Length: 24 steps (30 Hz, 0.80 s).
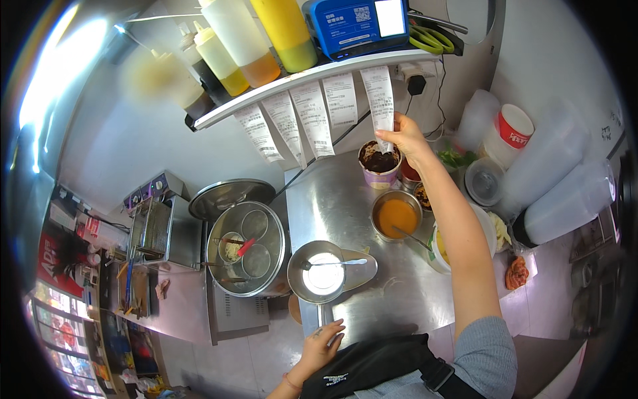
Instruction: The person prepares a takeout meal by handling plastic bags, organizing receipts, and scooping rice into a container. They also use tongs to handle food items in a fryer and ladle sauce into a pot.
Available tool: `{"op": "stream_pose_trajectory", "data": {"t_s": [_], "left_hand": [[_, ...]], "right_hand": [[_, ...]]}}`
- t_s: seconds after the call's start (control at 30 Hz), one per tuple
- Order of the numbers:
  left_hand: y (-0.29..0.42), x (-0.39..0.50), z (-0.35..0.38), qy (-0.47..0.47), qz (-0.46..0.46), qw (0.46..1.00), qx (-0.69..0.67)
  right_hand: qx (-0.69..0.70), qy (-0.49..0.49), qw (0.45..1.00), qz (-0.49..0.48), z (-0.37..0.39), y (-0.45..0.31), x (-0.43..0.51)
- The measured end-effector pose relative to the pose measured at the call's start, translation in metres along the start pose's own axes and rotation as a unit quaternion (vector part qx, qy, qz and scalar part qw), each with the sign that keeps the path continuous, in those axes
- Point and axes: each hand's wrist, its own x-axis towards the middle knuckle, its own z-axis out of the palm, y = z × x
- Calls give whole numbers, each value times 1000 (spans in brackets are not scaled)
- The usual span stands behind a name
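My right hand (pixel 404 137) pinches the lower part of a printed paper slip (pixel 379 99) that hangs from the shelf edge. Several more slips (pixel 312 119) hang to its left. Just below that hand stands a tub of dark paste (pixel 380 162). My left hand (pixel 323 344) holds nothing, its fingers slightly bent, near the handle of a metal pan (pixel 299 272). A spoon (pixel 339 262) lies across the pan, and an oval metal dish sits beside it. A steel bowl of orange sauce (pixel 397 216) with a spoon in it stands on the steel table (pixel 389 304).
A large pot (pixel 282 239) at left holds round strainers, one with noodles. Behind it leans a metal lid (pixel 232 192); a fryer (pixel 182 234) stands further left. Squeeze bottles (pixel 244 45) and a blue device (pixel 344 30) line the shelf. Stacked plastic containers (pixel 568 204) are at right.
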Motion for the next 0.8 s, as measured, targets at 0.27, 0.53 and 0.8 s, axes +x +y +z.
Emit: {"op": "stream_pose_trajectory", "data": {"t_s": [0.27, 0.53, 0.8], "left_hand": [[-6, -19, 21, 20, -73, 995, -70], [-10, -43, 27, 45, -95, 994, 15], [-100, -65, 45, 109, -256, 960, 0]], "right_hand": [[-158, 114, 969, -155, -11, 18, -31], [-44, 405, 913, -30, -125, 92, -329], [-35, 476, 841, 255, -331, 181, -451]]}}
